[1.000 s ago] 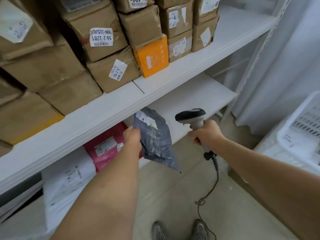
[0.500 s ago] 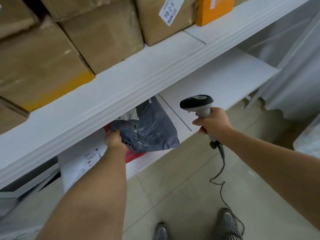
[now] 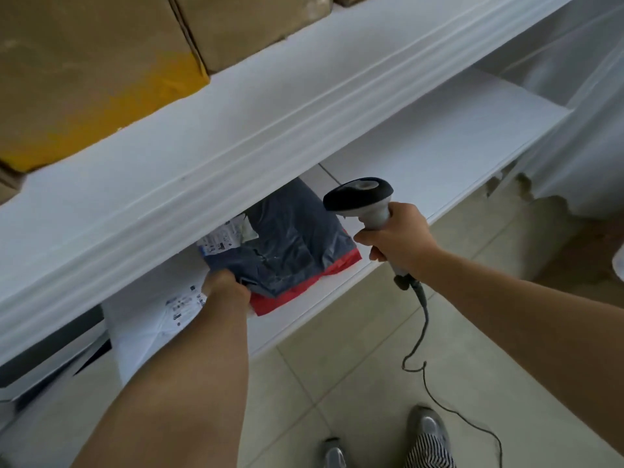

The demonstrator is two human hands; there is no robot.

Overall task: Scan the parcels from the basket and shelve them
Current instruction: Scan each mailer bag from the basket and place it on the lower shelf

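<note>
Since a second ago you have carried the grey bag (image 3: pixel 290 244) out of the air and in under the upper shelf (image 3: pixel 236 130); half a second ago it was just going in, and it now lies flat on the lower shelf (image 3: pixel 439 143), resting on the red bag (image 3: pixel 287 295) with its white label (image 3: pixel 221 239) turned up toward the back. Your view has also dropped closer, so the boxes (image 3: pixel 101 62) on the upper shelf now fill the top of the picture.

Your left hand (image 3: pixel 224 288) has its fingers curled on the near left corner of the grey bag, pinching it at the shelf's front. Beside that hand, to the left, a white bag (image 3: pixel 148 319) lies on the same shelf, with its printed label partly behind your wrist.

Your right hand (image 3: pixel 396 239) is wrapped round the grip of the scanner (image 3: pixel 359 195), held upright just right of the grey bag and apart from it, with its dark head pointing left. Its cable (image 3: pixel 422 325) hangs from the grip and trails over the tiled floor (image 3: pixel 337 366) past your shoes (image 3: pixel 427 430).
</note>
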